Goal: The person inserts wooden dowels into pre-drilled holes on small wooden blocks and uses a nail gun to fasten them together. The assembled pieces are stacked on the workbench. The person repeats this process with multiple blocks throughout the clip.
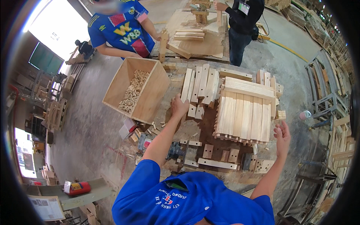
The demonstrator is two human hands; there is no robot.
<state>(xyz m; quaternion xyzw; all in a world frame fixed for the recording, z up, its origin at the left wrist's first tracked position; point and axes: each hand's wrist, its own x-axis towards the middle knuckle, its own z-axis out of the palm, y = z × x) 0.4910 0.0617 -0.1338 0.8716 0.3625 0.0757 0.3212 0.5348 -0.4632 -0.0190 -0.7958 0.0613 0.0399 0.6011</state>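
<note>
My left hand is closed round the near end of a pale wooden strip, the leftmost of a row. More wooden strips with drilled holes lie beside it, and short drilled blocks sit at their near ends. To the right rises a layered stack of wooden strips, with a few strips laid crosswise on top. My right hand is open and holds nothing, its fingers apart near the stack's right side. A small wooden block lies just beyond its fingertips.
An open wooden box of dowels stands left of the strips. A clamp-like metal tool, drilled blocks and a long drilled strip lie near me. Two people stand at the far bench. Metal racks line the right.
</note>
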